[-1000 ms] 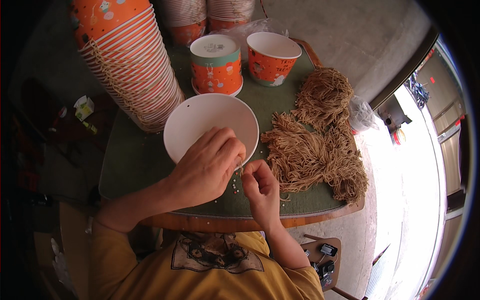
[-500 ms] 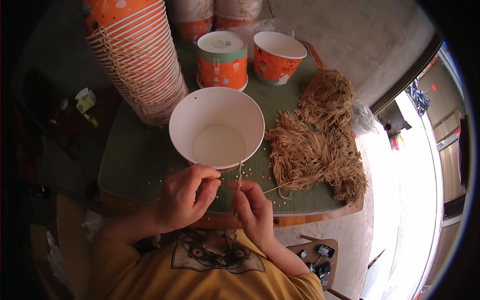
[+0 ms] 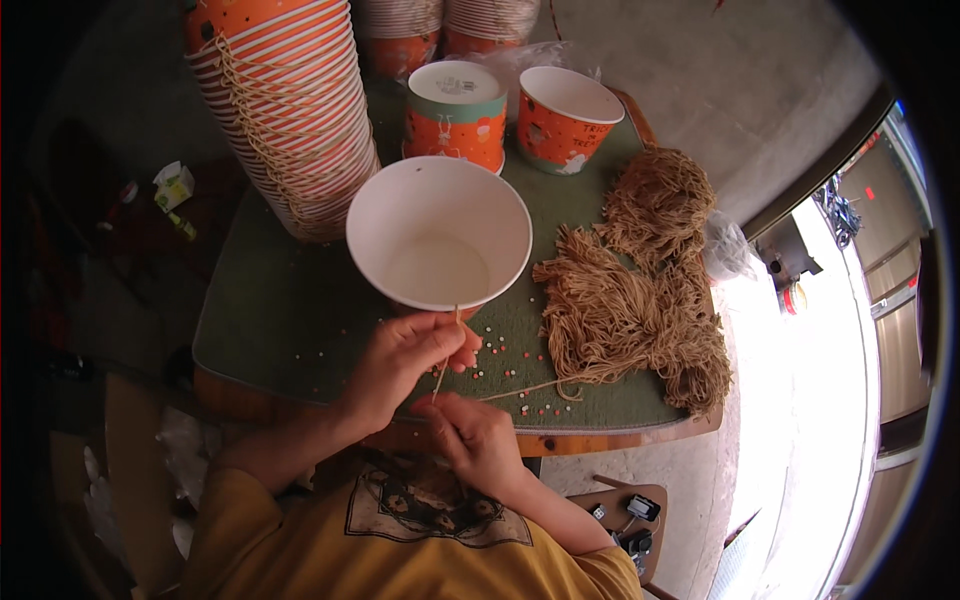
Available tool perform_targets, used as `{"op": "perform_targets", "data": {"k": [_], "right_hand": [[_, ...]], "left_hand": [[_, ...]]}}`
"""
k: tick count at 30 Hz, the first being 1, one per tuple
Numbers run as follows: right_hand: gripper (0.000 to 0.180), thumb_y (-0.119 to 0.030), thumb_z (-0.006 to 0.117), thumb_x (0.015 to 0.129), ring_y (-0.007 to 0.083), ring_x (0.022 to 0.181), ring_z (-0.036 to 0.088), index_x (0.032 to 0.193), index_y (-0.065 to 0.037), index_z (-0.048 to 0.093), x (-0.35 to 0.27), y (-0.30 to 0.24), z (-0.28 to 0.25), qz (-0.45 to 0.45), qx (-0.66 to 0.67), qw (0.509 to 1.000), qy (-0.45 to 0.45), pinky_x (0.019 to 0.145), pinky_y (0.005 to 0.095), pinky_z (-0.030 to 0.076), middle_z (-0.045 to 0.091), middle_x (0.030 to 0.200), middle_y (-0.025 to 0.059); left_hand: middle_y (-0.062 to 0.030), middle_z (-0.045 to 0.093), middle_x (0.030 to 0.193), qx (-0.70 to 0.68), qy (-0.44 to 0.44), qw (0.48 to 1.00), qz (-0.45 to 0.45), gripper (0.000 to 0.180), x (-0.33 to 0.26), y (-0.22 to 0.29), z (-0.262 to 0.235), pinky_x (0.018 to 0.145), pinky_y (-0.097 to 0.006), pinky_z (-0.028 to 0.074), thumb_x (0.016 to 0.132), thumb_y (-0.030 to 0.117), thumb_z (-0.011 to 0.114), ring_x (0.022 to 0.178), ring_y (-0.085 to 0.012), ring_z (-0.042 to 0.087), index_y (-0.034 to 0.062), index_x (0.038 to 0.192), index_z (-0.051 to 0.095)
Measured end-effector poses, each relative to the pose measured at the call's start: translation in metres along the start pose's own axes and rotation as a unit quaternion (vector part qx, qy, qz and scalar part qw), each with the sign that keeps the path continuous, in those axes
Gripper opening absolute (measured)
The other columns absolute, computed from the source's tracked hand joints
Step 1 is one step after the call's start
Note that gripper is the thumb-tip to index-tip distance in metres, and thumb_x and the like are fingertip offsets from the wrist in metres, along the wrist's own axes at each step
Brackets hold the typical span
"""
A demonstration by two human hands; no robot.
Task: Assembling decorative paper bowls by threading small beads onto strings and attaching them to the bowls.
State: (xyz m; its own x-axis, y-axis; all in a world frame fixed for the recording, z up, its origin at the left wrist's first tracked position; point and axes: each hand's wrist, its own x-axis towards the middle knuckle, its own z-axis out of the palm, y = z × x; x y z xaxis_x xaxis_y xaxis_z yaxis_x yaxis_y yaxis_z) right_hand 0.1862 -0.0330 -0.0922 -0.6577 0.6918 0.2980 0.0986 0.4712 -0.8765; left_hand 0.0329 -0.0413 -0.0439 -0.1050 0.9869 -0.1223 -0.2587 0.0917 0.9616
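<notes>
A paper bucket (image 3: 440, 225) with a white inside stands tilted toward me on the green table, a small hole in its far wall. Thin tan cord (image 3: 447, 368) runs down from its near rim. My left hand (image 3: 410, 360) is closed at that rim, thumb and fingers bent around the cord. Lower and nearer to me, my right hand (image 3: 470, 440) is closed on the cord, with its fingertips partly hidden. Another length of cord stretches from this hand to a bundle of tan cords (image 3: 625, 310) on the right.
A tall leaning stack of orange buckets (image 3: 290, 120) stands at the left. Behind the bucket are an upside-down bucket (image 3: 455, 125) and an upright orange bucket (image 3: 565, 125). Small white and orange discs (image 3: 505, 350) lie scattered on the green tabletop (image 3: 270, 310). A small stool (image 3: 655, 495) holds electronic devices.
My left hand has moved up and right to the rim and cord. My right hand has drawn down and left with the cord, now taut. The view has shifted slightly.
</notes>
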Motion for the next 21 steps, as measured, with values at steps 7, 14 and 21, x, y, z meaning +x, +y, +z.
{"op": "perform_targets", "data": {"k": [7,14,21], "right_hand": [[0.011,-0.011,0.058,0.09,0.0326,0.063,0.062,0.097,-0.004,0.063,0.01,-0.002,0.007,0.009,0.016,1.0,-0.022,0.056,0.0413,0.049,0.061,0.071,0.0153],[0.011,-0.01,0.058,0.092,0.0291,0.061,0.064,0.098,-0.004,0.064,0.022,0.003,0.014,-0.023,-0.041,0.999,-0.009,0.055,0.0363,0.049,0.062,0.071,0.015],[0.018,-0.016,0.054,0.096,0.02,0.064,0.067,0.107,-0.005,0.063,0.012,-0.039,-0.041,0.153,0.17,0.957,-0.18,0.06,0.0311,0.051,0.065,0.071,0.009]], "left_hand": [[-0.0042,0.066,0.085,-0.033,0.068,0.997,0.005,0.021,0.012,-0.001,-0.012,0.071,-0.026,0.047,0.093,0.017,0.055,0.071,-0.0101,0.058,-0.0002,0.096,0.066],[-0.004,0.063,0.077,-0.018,0.059,0.997,0.036,0.028,0.025,-0.005,-0.026,0.066,-0.025,0.046,0.096,0.023,0.052,0.068,-0.0094,0.057,-0.0014,0.097,0.066],[-0.0108,0.06,0.103,0.219,0.02,0.944,0.244,0.028,0.004,-0.046,-0.029,0.074,-0.03,0.052,0.098,0.02,0.048,0.082,-0.0163,0.063,-0.0008,0.112,0.059]]}}
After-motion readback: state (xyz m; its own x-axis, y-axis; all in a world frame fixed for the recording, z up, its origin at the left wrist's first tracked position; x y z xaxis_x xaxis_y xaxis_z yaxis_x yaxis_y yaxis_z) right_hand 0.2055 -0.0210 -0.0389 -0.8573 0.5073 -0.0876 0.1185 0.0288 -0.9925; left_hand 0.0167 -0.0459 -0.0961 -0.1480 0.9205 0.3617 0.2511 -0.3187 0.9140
